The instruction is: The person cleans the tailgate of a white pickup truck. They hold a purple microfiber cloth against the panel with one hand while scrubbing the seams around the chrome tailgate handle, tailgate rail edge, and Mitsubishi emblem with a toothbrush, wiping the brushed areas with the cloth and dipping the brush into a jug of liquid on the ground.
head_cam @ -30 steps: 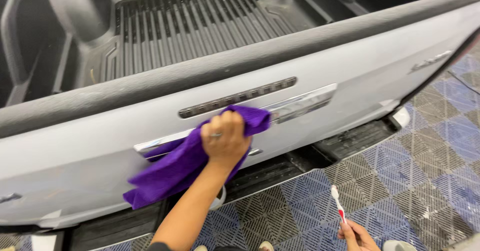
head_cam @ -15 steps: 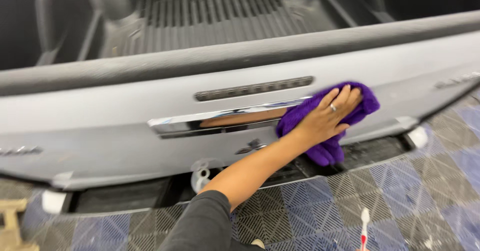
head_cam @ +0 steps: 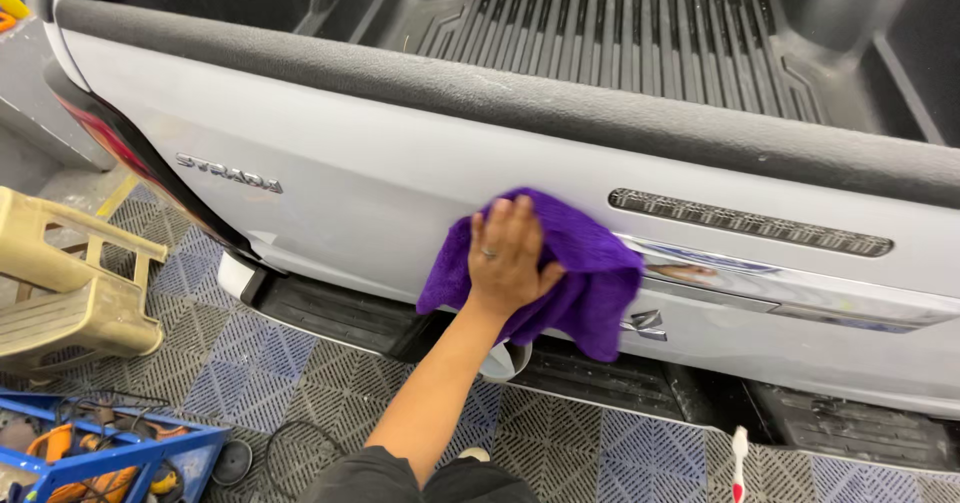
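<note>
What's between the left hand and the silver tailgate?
In the head view, a purple cloth lies between the left hand and the tailgate.

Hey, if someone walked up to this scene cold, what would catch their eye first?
The bright purple cloth stands out most, pressed flat against the silver tailgate by the left hand at the middle of the picture. Next comes the shiny chrome handle strip just right of the cloth. At lower left, a beige plastic stool stands on the tiled floor.
</note>
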